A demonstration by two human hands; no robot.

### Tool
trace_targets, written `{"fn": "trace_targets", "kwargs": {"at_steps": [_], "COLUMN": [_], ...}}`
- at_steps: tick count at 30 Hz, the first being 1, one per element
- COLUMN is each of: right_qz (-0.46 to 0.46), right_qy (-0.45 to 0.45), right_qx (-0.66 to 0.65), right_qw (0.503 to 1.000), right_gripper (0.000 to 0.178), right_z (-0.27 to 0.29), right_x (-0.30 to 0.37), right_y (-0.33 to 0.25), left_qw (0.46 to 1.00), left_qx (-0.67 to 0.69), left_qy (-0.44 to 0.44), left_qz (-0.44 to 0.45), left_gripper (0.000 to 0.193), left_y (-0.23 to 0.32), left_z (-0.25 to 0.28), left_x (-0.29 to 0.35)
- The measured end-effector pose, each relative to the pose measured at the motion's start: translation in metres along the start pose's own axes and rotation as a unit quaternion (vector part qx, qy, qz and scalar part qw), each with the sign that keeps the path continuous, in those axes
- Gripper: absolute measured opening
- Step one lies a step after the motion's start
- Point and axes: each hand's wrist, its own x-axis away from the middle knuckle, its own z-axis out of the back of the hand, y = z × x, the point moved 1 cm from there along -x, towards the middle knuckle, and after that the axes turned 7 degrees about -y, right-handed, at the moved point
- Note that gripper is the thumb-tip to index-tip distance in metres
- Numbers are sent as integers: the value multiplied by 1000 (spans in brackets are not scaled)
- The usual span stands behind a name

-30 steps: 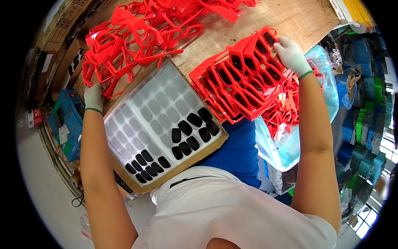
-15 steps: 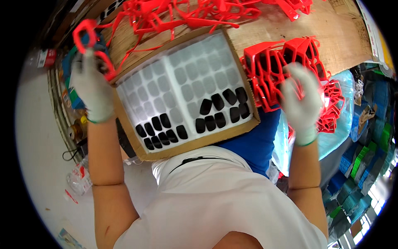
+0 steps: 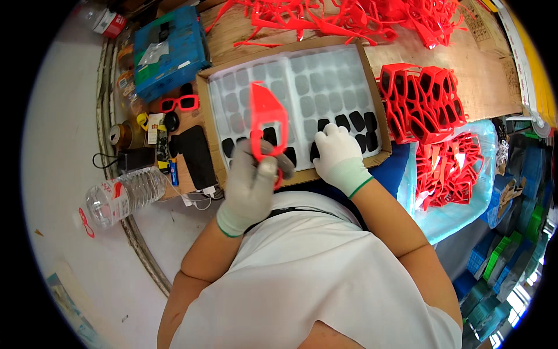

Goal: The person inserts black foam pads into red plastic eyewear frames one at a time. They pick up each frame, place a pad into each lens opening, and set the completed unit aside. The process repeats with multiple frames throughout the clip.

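My left hand (image 3: 247, 189), in a white glove with greyish fingertips, is closed around a red sunglasses frame (image 3: 283, 125). The frame is raised over the near left part of a cardboard tray (image 3: 386, 156), one arm pointing up. Dark lenses show behind it, and I cannot tell whether it holds any. In the tray's near right part, my gloved right hand (image 3: 339, 154) has curled fingers down at the dark lenses (image 3: 357, 121). It covers some of them, and whatever is between its fingertips is hidden. White liners with lens-shaped pockets fill the tray.
Stacked red sunglasses (image 3: 421, 104) stand right of the tray, above a blue-lined bin (image 3: 447, 224) of red frames. More red frames (image 3: 349, 20) pile up behind. At left lie a blue box (image 3: 171, 52), red glasses (image 3: 179, 103), a black phone (image 3: 196, 157) and a plastic bottle (image 3: 125, 198).
My left hand has brought the red frame from the far left to over the tray. My right hand has moved left from the stacked sunglasses to the lenses. The view has shifted.
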Motion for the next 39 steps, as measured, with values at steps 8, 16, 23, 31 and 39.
{"fn": "trace_targets", "kwargs": {"at_steps": [8, 16, 23, 31, 39], "right_qz": [159, 182, 178, 152, 121], "right_qy": [69, 319, 305, -29, -82], "right_qx": [-415, -455, -455, -786, -802], "right_qw": [893, 811, 817, 598, 578], "right_gripper": [21, 23, 22, 21, 23], "right_z": [47, 42, 41, 42, 48], "right_x": [53, 65, 66, 67, 70], "right_y": [-23, -50, -46, -24, -23], "left_qw": [994, 986, 983, 975, 967], "left_qx": [-80, -88, -135, -62, -8], "left_qy": [3, -118, -95, -179, -197], "left_qz": [80, 80, 75, 119, 158], "left_gripper": [22, 29, 31, 26, 28], "left_y": [7, 12, 9, 26, 18], "left_z": [14, -3, -3, 0, -2], "left_x": [7, 11, 18, 11, 20]}}
